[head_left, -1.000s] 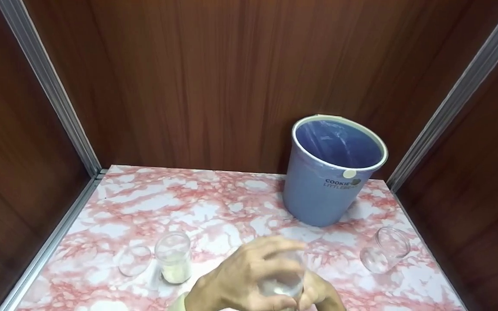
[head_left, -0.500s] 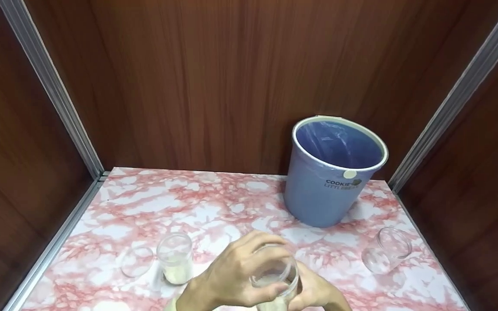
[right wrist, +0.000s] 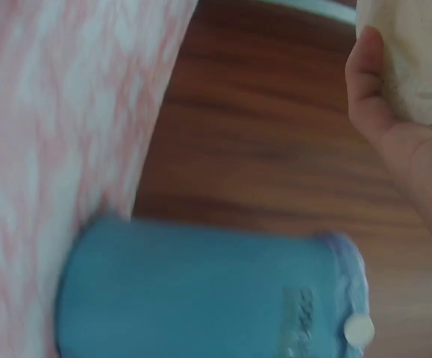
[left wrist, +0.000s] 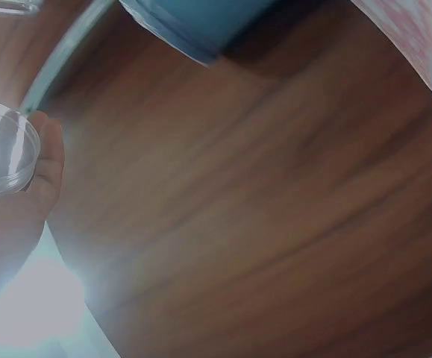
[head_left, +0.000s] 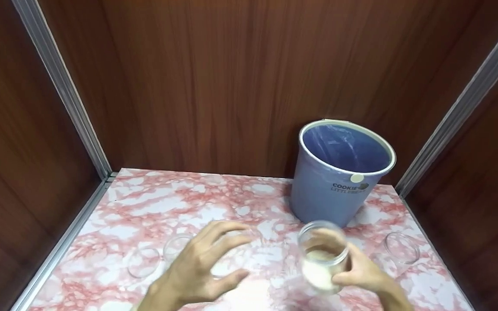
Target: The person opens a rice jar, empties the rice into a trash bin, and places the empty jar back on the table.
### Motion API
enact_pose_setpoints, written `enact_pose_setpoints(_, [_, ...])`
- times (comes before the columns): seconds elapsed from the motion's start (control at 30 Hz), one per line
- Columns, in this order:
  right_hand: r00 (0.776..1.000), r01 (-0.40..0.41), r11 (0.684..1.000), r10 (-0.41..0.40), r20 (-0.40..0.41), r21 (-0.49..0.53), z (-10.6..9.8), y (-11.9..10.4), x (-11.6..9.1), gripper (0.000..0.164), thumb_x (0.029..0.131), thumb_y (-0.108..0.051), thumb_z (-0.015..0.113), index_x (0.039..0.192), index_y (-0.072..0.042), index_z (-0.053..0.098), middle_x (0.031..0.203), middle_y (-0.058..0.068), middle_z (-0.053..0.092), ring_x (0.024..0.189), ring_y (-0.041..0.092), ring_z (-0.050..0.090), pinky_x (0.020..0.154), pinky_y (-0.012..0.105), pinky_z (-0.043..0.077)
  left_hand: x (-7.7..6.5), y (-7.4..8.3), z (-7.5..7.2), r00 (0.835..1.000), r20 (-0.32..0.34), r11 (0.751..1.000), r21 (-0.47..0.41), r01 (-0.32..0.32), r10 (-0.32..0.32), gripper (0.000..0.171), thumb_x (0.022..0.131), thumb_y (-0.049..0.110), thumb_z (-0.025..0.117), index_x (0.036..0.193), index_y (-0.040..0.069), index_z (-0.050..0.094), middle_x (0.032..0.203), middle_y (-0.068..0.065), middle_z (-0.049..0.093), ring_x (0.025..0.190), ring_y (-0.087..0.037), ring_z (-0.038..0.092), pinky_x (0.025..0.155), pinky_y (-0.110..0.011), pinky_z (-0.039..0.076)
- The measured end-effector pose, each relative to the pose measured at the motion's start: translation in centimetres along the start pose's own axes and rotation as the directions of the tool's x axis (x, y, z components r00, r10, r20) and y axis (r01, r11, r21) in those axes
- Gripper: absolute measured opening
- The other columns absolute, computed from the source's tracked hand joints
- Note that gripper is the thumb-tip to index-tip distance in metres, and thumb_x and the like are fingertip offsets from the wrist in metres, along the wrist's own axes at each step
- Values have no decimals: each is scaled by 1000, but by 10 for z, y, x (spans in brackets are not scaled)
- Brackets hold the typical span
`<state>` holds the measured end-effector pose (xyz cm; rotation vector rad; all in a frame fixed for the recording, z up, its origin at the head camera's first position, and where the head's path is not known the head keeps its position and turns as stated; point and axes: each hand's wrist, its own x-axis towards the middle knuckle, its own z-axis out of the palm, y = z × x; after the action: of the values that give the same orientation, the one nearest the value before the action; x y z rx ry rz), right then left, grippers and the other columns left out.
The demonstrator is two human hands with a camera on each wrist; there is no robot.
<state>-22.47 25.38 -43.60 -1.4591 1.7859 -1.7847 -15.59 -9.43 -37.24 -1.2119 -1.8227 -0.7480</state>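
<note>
In the head view my left hand (head_left: 195,263) is raised left of centre, thumb apart from the fingers. The left wrist view shows it holding a clear round lid (left wrist: 3,153) by the edge; in the head view the lid is barely visible. My right hand (head_left: 363,272) grips a clear jar (head_left: 318,274) of cream-coloured contents, its mouth uncovered and tilted slightly. The right wrist view shows the pale contents (right wrist: 417,67) close up beside the fingers. Behind the left hand, a second clear jar (head_left: 175,245) is mostly hidden. Another clear lid (head_left: 143,263) lies beside it.
A blue bin (head_left: 324,205) with a cream rim and a plastic liner stands at the back right. On the right side of the marbled table (head_left: 145,201) is a clear jar (head_left: 401,248) with nothing visible inside. Brown wood-grain panels (head_left: 214,86) enclose the table.
The hands have moved apart: the left hand lifted the lid off the jar and went left, while the right hand carried the jar right, towards the bin. The head view shifted slightly.
</note>
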Motion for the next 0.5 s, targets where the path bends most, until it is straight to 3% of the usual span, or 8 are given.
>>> enact_pose_setpoints(0.1, [994, -61, 992, 49, -100, -112, -15, -10, -7, 83, 66, 10, 64, 138, 10, 22, 126, 35, 43, 113, 39, 51, 87, 36, 49, -16, -5, -13, 999, 7, 998, 34, 52, -53, 53, 72, 25, 73, 119, 6, 58, 121, -10, 54, 105, -25, 55, 91, -34, 46])
enact_pose_setpoints(0.23, [967, -160, 950, 95, -238, -268, -32, -25, -14, 83, 66, 13, 68, 138, 4, 29, 125, 29, 49, 111, 34, 53, 82, 32, 51, -43, -13, -29, 993, -5, 986, 117, 121, -121, 53, 71, 25, 75, 118, 6, 59, 120, -10, 56, 103, -25, 55, 89, -32, 45])
enact_pose_setpoints(0.4, [919, -244, 882, 78, -385, -404, -56, -46, -19, 83, 64, 15, 73, 137, 0, 36, 120, 24, 55, 107, 24, 57, 81, 23, 49, -79, -27, -45, 978, -9, 944, 262, 203, -208, 50, 73, 30, 73, 116, 8, 61, 118, -9, 57, 102, -24, 55, 93, -31, 39])
enact_pose_setpoints(0.5, [903, -289, 832, 73, -424, -473, -70, -55, -18, 80, 66, 11, 75, 136, -2, 37, 119, 17, 57, 101, 16, 59, 78, 22, 51, -102, -34, -59, 962, -23, 911, 316, 266, -273, 50, 74, 32, 72, 117, 9, 62, 118, -9, 57, 104, -25, 54, 98, -27, 34])
